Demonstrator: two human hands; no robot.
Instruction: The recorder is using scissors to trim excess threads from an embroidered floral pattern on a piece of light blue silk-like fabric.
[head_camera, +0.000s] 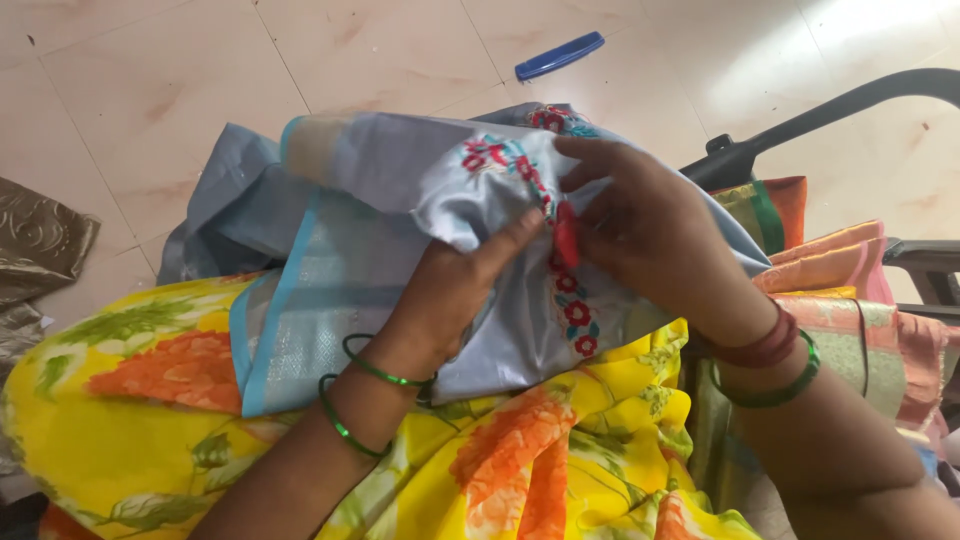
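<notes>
Grey-blue cloth with a red flower border, worked in both hands over my lap.

I see the yellow flowered fabric (200, 420) spread widest across the lap, and on it the grey-blue cloth (380, 250), draped from upper left towards the right. Its embroidered red flower border (560, 270) runs lengthwise from top centre down to lower right. My left hand (450, 290) lies on the cloth, thumb pressed against the border; my right hand (640, 225) has its fingers closed on a small red piece (567, 238) at that border. A blue pen (560, 55) lies slantwise on the tiled floor (150, 90), well apart.
</notes>
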